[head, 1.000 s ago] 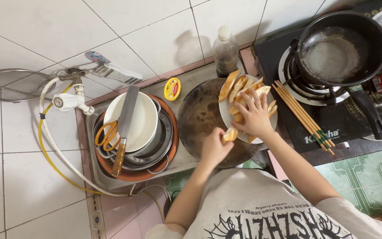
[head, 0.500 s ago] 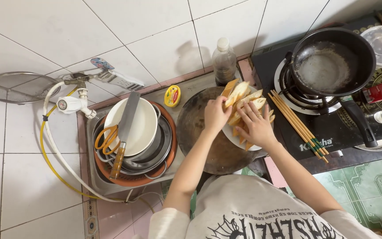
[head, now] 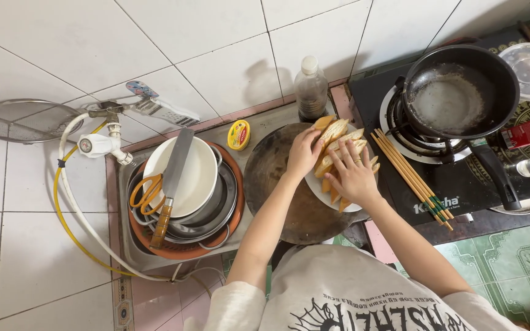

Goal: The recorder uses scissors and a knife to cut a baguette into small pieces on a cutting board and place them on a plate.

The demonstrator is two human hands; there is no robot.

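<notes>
Large glossy white wall tiles [head: 216, 43] with thin grey joints fill the upper view, lit by soft, even light, probably daylight. A pink tiled ledge [head: 345, 101] borders the wall's foot. At lower right lies a green patterned floor [head: 522, 257]; a grey metal counter surface [head: 265, 119] runs below the wall

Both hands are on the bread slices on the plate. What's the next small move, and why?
Probably nudge the bread slices inward with the left hand and right hand: several overhang the white plate, which sits on the round board.
</notes>
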